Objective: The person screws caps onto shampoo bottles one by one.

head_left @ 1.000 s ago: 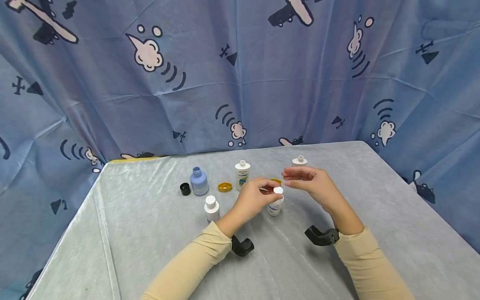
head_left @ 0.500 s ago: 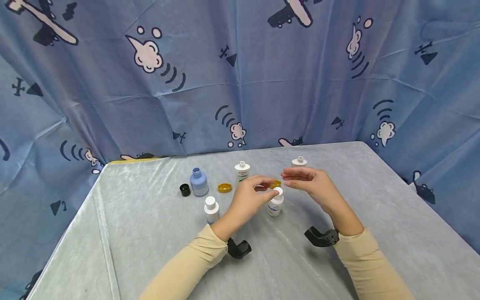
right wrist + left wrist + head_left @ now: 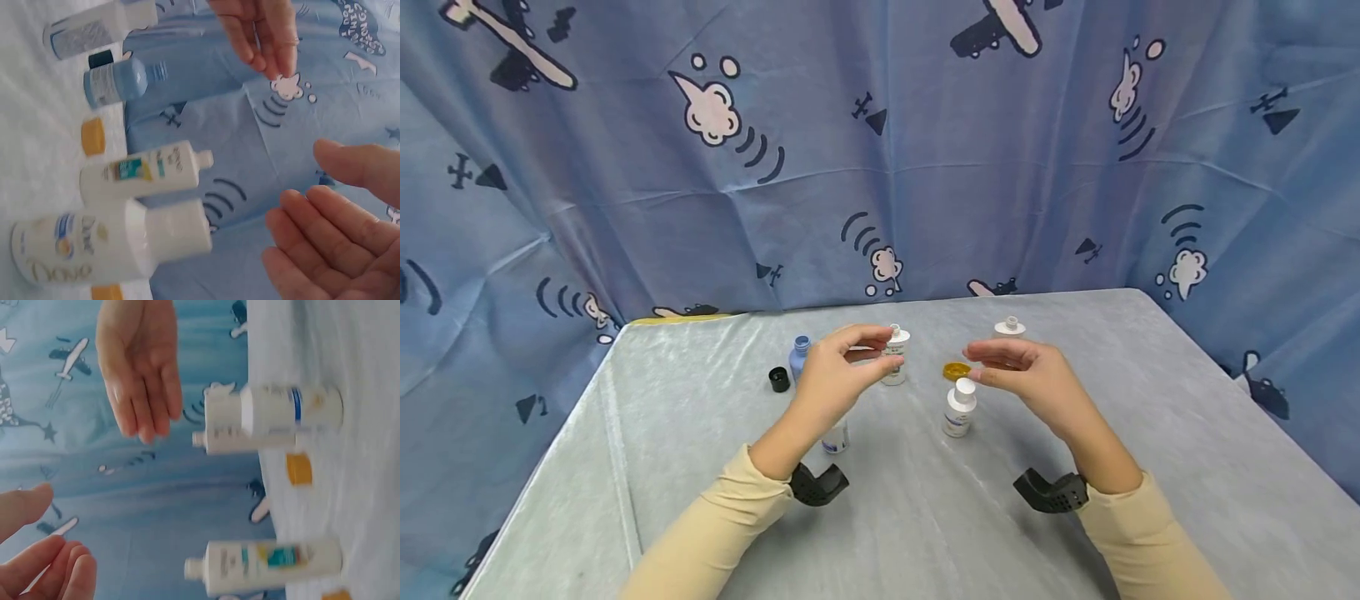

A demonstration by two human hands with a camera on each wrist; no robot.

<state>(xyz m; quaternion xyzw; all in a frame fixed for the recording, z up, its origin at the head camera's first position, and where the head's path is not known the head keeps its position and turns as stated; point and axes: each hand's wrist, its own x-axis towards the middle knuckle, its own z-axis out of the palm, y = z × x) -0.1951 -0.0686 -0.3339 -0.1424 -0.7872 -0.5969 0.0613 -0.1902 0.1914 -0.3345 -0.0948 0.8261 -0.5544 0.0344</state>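
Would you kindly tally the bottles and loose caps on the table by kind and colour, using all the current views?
White bottles: 4
Blue bottle: 1
Loose yellow caps: 2
Loose black cap: 1
Total: 8

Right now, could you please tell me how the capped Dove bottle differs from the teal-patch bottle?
The Dove bottle wears a broad white cap, while the teal-patch bottle shows a narrow, uncapped neck. In the head view, the Dove bottle stands nearer the camera than the teal-patch bottle. Both are white and upright.
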